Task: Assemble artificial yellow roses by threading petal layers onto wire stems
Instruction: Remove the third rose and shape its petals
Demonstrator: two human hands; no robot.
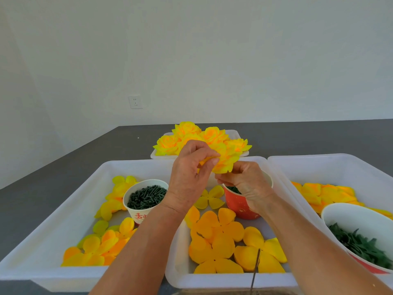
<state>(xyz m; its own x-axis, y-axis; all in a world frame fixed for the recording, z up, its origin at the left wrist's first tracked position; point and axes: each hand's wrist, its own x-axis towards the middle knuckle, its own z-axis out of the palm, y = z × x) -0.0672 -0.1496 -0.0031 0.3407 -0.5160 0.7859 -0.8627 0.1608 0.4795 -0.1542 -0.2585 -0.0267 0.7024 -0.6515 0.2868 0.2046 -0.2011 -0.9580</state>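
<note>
Three white trays sit on a dark table: a left tray (70, 209), a middle tray (180, 271) and a right tray (331, 165), with a smaller tray of finished roses (191, 137) behind them. Loose petal layers (217, 237) lie flat in the middle tray, and more lie in the other two. A white paper cup (136, 211) of dark green stem parts stands in the left tray, a red cup (238, 204) just behind the right wrist, and a bowl (348, 213) of green leaf pieces at the right edge.

Above the middle tray both hands hold a half-built rose (225, 162). The left hand (189, 177) pinches its petals from the side between curled fingers and thumb; the right hand (246, 182) pinches it from beneath, fingers closed at its base. The stem itself is hidden by the hands.

The step looks like seating a layer against the bloom. To do it well, the lower pinch should keep the stem steady while the upper fingers slide the layer squarely home, turning it so its petals fall between those already on, without creasing the soft fabric
</note>
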